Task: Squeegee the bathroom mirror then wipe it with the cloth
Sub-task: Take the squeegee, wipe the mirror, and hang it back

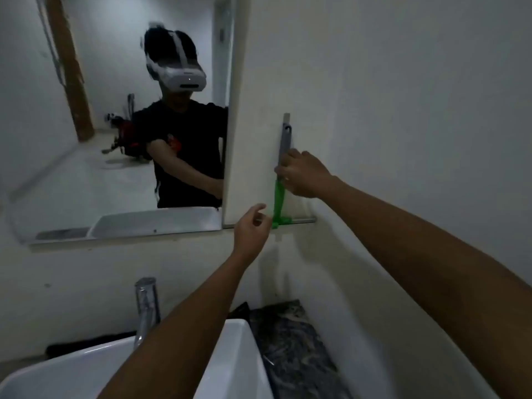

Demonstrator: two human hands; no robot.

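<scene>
A: Biggest first: where's the mirror [115,125]?

B: Upper left, about ten o'clock, on the wall above the sink [236,355]. No tool touches it.

A: And the squeegee [280,194]?

B: At three o'clock from the mirror's edge, hanging on the wall, blade down, probably so it drips dry.

A: The hands?

B: The right hand [305,175] is closed round its handle, likely to unhook it. The left hand [252,230] hovers at seven o'clock from the blade, fingers loosely curled, holding nothing.

A: The cloth?

B: Cannot tell.
</scene>
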